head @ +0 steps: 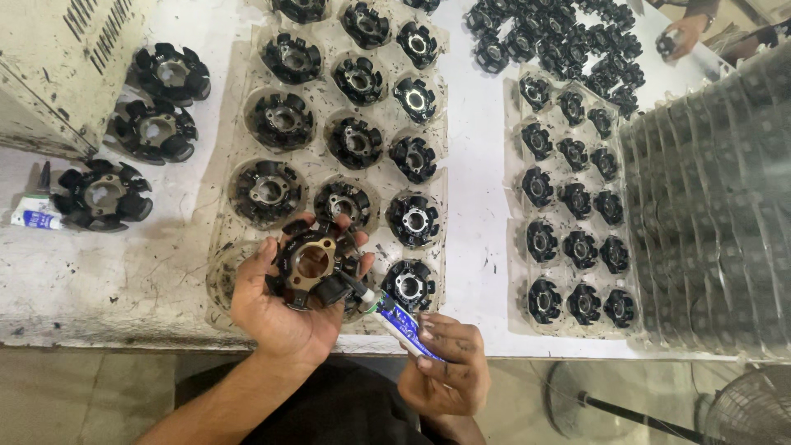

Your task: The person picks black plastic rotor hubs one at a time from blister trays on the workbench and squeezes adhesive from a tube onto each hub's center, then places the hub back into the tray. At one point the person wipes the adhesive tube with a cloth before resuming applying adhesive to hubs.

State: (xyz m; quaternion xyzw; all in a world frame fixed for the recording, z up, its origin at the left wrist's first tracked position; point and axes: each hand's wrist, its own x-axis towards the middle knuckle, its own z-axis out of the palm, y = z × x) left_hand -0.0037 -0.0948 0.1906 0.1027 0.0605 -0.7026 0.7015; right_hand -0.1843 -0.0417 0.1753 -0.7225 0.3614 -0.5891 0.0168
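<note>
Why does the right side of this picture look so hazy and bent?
Head view: the stacked clear trays catch glare, blurring the parts under them; the wide lens curves the table edge; the left hand, its black ring part and the glue tube in the right hand are evenly lit and sharp.

Single head-mounted view, looking steeply down from close above the worktop (486, 247). The front edge of the worktop crosses the lower frame; floor and a fan (754, 408) show below that edge.
</note>
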